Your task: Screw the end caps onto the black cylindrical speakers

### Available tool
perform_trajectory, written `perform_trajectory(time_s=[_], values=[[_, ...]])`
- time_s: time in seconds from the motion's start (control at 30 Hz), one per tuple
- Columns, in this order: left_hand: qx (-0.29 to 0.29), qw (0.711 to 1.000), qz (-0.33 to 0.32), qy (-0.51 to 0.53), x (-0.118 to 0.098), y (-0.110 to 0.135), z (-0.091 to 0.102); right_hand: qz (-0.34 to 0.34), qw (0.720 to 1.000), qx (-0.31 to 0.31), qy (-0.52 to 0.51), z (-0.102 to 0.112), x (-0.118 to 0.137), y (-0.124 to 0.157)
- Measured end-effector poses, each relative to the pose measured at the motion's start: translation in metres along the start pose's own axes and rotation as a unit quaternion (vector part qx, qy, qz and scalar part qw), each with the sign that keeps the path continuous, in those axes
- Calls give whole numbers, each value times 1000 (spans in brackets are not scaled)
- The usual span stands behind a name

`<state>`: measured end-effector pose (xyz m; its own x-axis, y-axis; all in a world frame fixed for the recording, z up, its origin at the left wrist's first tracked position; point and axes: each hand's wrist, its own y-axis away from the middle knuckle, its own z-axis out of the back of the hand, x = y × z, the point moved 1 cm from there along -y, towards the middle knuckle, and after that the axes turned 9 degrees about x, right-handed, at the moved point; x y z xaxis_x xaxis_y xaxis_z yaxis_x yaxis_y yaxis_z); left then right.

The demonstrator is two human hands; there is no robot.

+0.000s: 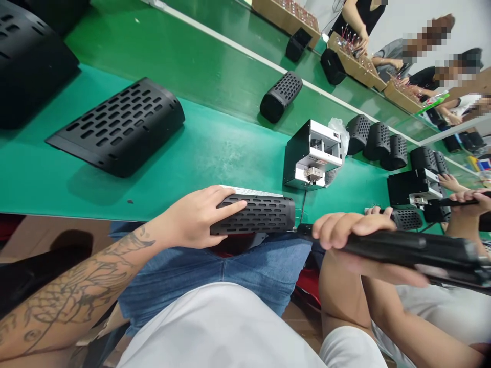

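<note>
At the table's front edge lies a black slotted housing (261,214), on its side above my lap. My left hand (199,217) grips its left end, index finger along the slots and thumb below. My right hand (353,237) is wrapped round a black electric screwdriver (414,248), held nearly level. The screwdriver's tip points left and meets the housing's lower right corner; whether it sits in a screw cannot be made out. A silvery flat sheet (249,191) shows behind the housing. Beyond stands a black and silver screw feeder (314,156).
Another slotted housing (123,125) lies on the green table (226,148) at left, with a larger black one (30,61) beyond. One more housing (282,96) stands farther back. A co-worker's hand (470,197) is at the right by a second screw feeder (414,186).
</note>
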<state>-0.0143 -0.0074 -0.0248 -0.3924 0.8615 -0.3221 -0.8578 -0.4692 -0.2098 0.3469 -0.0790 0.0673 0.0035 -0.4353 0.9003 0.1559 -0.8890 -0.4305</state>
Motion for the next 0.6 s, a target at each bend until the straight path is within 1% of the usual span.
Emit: perform_trajectory(time_s=[0.07,0.13,0.17,0.2,0.23,0.3,0.37,0.4,0.47,0.5,0.57,0.6], values=[[-7,1000,-2,-2,-1,1,-1,105,992,-66,3,14,-3,-27],[-11,1000,-3,1,0,1,-2,184,968,-171,25,29,-15,-59],[-13,1000,-2,5,1,1,-2,186,958,-216,40,36,-24,-74],[-15,1000,1,12,3,1,-2,187,950,-244,48,43,-34,-86],[-20,1000,6,20,4,2,-3,183,951,-244,48,49,-44,-97],[-34,998,20,43,7,4,-7,171,959,-223,37,60,-65,-108],[-59,995,36,75,8,9,-15,178,964,-193,34,68,-80,-110],[-74,992,44,94,8,12,-20,185,963,-190,41,71,-85,-109],[-109,983,65,131,8,18,-31,188,957,-210,71,72,-89,-104],[-124,978,77,146,7,20,-37,176,954,-228,89,70,-88,-102],[-143,971,97,164,6,21,-46,145,946,-268,112,62,-78,-97],[-147,969,101,168,5,21,-50,132,945,-276,114,56,-71,-94]])
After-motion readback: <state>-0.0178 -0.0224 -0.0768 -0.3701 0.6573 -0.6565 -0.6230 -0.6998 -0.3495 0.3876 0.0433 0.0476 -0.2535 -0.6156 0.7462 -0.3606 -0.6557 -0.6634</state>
